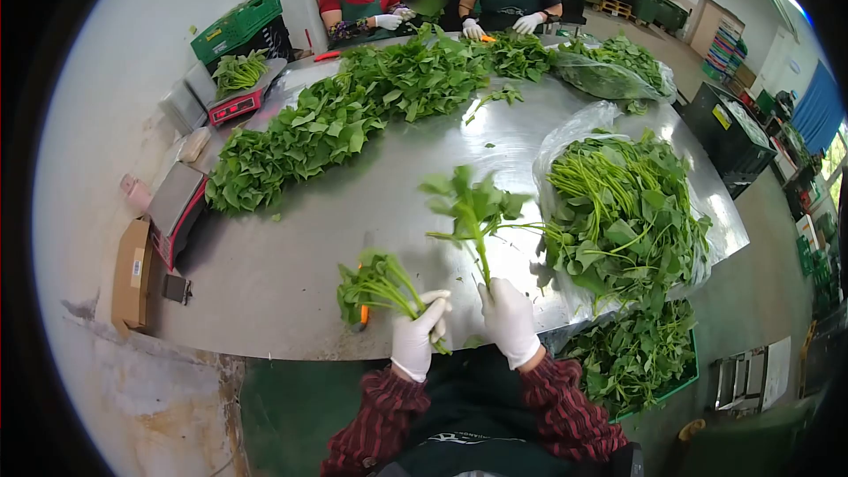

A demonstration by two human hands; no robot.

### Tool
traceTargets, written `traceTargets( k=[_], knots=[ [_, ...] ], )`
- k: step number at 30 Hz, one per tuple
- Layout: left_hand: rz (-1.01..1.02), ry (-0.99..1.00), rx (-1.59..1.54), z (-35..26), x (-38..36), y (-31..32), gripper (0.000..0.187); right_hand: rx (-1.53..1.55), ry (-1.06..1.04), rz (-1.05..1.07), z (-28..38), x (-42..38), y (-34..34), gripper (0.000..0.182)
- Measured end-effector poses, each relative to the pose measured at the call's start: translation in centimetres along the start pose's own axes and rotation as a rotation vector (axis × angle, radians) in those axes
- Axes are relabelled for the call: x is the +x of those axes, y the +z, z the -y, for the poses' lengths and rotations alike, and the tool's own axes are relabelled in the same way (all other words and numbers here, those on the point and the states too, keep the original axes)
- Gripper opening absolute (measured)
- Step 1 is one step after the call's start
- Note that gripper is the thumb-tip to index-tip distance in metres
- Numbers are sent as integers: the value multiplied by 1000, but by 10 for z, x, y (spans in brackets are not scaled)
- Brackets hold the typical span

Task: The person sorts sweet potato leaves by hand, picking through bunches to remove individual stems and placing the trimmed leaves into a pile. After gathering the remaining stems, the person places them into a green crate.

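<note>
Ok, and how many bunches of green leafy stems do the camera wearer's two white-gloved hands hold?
2. One bunch of green leafy stems is in the white-gloved left hand; the other bunch is in the white-gloved right hand. The grip hides part of each.

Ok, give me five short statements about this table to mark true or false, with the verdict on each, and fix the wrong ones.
1. The left hand holds a bunch. True.
2. The right hand is empty. False: it holds greens.
3. The near bag lies left of both hands. False: it lies to their right.
4. The far scale carries a leafy pile. True.
5. Both hands wear white gloves. True.
</note>
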State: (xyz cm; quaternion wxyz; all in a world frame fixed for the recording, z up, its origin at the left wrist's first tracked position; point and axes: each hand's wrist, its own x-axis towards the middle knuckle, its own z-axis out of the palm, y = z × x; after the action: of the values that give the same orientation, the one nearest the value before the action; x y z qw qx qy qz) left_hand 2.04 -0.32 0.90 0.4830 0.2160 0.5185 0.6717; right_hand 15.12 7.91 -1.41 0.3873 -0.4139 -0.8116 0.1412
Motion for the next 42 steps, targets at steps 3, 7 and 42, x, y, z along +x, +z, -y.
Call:
traceTargets(
  k=[3, 7, 42],
  knots=[
    [14, 19, 59, -1, 9, 12, 21, 19, -175, 24, 11, -10, -6, 12],
    [84, -15, 113, 6, 14, 13, 20, 39, -184, 112, 10, -20, -10, 9],
    [88, 5, 20, 11, -22, 29, 5, 275, 315, 28, 25, -40, -37, 20]
  ],
)
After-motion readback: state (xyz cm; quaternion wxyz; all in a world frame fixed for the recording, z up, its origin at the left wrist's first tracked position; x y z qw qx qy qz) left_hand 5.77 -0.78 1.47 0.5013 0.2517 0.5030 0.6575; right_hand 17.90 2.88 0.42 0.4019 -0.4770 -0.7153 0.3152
